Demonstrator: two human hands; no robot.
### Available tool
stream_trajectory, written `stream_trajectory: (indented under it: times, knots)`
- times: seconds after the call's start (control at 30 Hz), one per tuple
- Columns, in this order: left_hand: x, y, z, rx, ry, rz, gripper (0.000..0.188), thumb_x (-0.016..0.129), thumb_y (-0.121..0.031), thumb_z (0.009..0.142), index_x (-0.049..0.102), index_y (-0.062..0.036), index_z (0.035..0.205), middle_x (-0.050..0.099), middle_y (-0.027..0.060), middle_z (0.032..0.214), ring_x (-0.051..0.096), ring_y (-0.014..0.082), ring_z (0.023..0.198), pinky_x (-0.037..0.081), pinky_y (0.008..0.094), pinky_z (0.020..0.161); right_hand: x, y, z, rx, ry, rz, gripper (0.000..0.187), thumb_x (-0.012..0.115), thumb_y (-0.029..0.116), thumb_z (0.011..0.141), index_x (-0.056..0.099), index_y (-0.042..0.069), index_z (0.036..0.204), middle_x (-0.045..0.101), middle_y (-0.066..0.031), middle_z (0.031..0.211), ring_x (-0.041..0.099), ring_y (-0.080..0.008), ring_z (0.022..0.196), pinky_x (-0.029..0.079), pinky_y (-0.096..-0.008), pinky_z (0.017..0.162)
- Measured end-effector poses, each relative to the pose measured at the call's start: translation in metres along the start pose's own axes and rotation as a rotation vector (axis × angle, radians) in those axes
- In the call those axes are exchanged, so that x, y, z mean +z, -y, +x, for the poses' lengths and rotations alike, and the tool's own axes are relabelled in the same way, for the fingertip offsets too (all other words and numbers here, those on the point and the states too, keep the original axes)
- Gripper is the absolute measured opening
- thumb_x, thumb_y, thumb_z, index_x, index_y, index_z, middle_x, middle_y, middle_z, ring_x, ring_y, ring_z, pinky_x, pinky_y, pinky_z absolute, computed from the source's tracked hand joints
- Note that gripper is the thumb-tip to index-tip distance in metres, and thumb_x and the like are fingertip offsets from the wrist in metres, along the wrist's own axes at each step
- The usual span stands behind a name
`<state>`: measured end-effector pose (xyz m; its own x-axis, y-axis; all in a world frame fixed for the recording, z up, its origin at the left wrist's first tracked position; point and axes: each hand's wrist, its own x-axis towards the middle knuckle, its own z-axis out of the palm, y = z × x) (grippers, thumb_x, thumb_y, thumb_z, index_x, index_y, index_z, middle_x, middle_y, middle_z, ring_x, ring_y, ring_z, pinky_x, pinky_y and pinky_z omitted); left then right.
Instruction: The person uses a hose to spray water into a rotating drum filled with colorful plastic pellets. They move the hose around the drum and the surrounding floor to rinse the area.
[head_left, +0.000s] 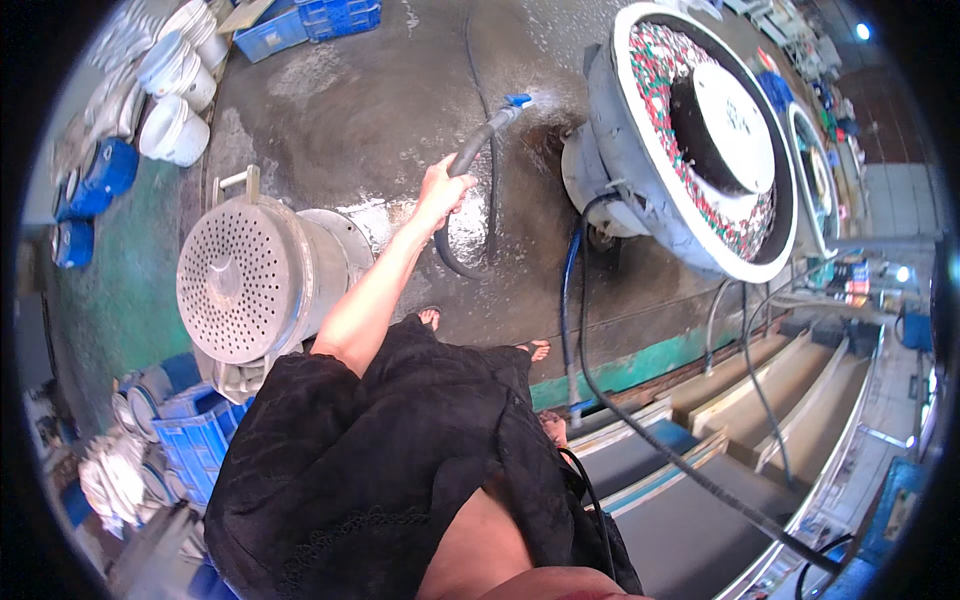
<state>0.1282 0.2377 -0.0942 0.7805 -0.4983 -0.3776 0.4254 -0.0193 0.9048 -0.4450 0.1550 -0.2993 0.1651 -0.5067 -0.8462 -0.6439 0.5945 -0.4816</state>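
My left hand (441, 194) is closed around a dark grey hose (474, 148), its arm stretched forward from a black sleeve. The hose ends in a blue nozzle (518, 100), from which water sprays to the right, toward the base of a large round tub (610, 130). Past my grip the hose hangs in a loop near the wet floor. What looks like a small part of my right hand (553, 428) shows beside the black cloth at my right side; its fingers are too hidden to read. The tub holds red, green and white small pieces around a white-topped centre.
A perforated metal drum (235, 280) stands close on my left. White buckets (175, 130) and blue crates (272, 35) line the far left. A dark cable-like hose (640, 425) runs past long troughs (735, 385) on the right. The concrete floor (350, 120) is wet.
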Motion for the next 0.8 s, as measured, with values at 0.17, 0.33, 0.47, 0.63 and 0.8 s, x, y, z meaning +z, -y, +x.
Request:
stream_trajectory:
  times: [0.17, 0.33, 0.47, 0.63, 0.8]
  knots:
    - [-0.022, -0.012, -0.003, 0.047, -0.057, -0.1, 0.041, 0.059, 0.001, 0.076, 0.055, -0.0073, 0.116, 0.039, -0.0072, 0.054, 0.032, 0.0027, 0.04, 0.026, 0.021, 0.035, 0.012, 0.093, -0.009, 0.033, -0.076, -0.206, 0.012, 0.057, 0.01, 0.082, 0.061, 0.008, 0.093, 0.059, -0.0024, 0.07, 0.056, -0.0133, 0.055, 0.042, -0.0283, 0.046]
    - [-0.034, -0.033, 0.003, 0.059, -0.054, -0.216, 0.041, 0.06, 0.001, 0.077, 0.054, -0.007, 0.117, 0.038, -0.0078, 0.053, 0.031, 0.0024, 0.04, 0.026, 0.0208, 0.035, 0.033, 0.165, 0.02, -0.125, 0.004, -0.318, 0.031, 0.054, 0.009, 0.085, 0.055, 0.01, 0.116, 0.064, -0.0067, 0.082, 0.058, -0.0148, 0.057, 0.048, -0.0277, 0.049]
    - [-0.026, -0.057, 0.016, 0.122, -0.035, -0.273, 0.038, 0.059, 0.001, 0.077, 0.055, -0.0056, 0.114, 0.038, -0.0066, 0.054, 0.032, 0.0034, 0.04, 0.027, 0.0219, 0.036, 0.062, 0.206, 0.021, -0.549, 0.033, -0.45, 0.028, 0.053, 0.008, 0.086, 0.057, 0.007, 0.114, 0.063, -0.0046, 0.076, 0.058, -0.0134, 0.059, 0.051, -0.0287, 0.058]
    - [-0.034, -0.096, 0.032, 0.096, 0.014, -0.2, 0.042, 0.06, 0.0, 0.076, 0.053, -0.0044, 0.117, 0.038, -0.0081, 0.054, 0.032, 0.002, 0.04, 0.025, 0.0204, 0.037, 0.146, 0.338, -0.006, -1.057, -0.161, -0.486, 0.031, 0.047, 0.006, 0.09, 0.054, 0.004, 0.12, 0.061, -0.0068, 0.082, 0.056, -0.0129, 0.067, 0.047, -0.0266, 0.064]
    - [-0.026, -0.141, 0.046, 0.114, 0.009, -0.008, 0.039, 0.064, -0.006, 0.076, 0.055, -0.0027, 0.114, 0.041, -0.0063, 0.055, 0.035, 0.0034, 0.042, 0.027, 0.0223, 0.038, 0.242, 0.509, -0.039, -1.275, -0.046, -0.264, 0.039, 0.045, 0.008, 0.092, 0.042, 0.006, 0.131, 0.062, -0.0111, 0.095, 0.06, -0.0208, 0.087, 0.045, -0.0305, 0.081]
